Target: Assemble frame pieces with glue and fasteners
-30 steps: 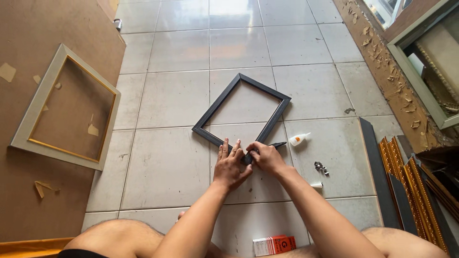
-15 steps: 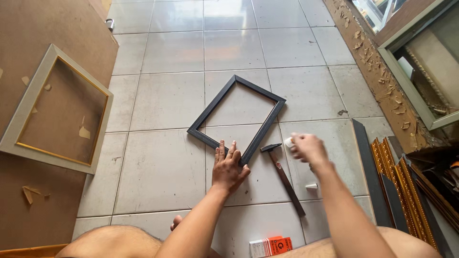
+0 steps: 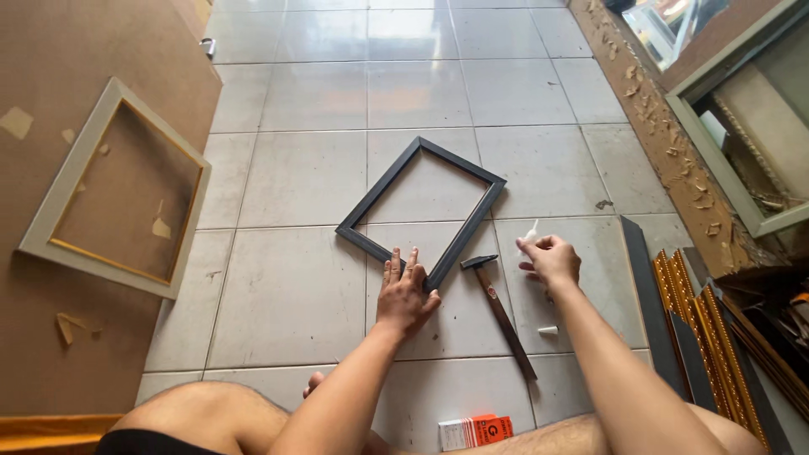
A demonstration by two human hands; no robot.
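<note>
The person is sitting on the tiled floor (image 3: 295,295), and the black frame (image 3: 421,212) is lying flat at the centre of the picture, turned like a diamond. The left hand (image 3: 404,291) is pressing down flat, fingers spread, on the frame's near corner, pinning it to the floor. The right hand (image 3: 552,259), just right of centre, is pinching a small white tube (image 3: 528,236) between thumb and fingers, its tip pointing up. A hammer (image 3: 499,312) is lying between the two hands, head close to the frame's lower right rail.

The frame looks light and stiff but thin-railed, and its corner joints are probably weak; on glossy tile it would likely slide, so holding it at a corner, pressing both rails, seems soundest. The tube looks soft and squeezable, best gripped at its body.
</note>
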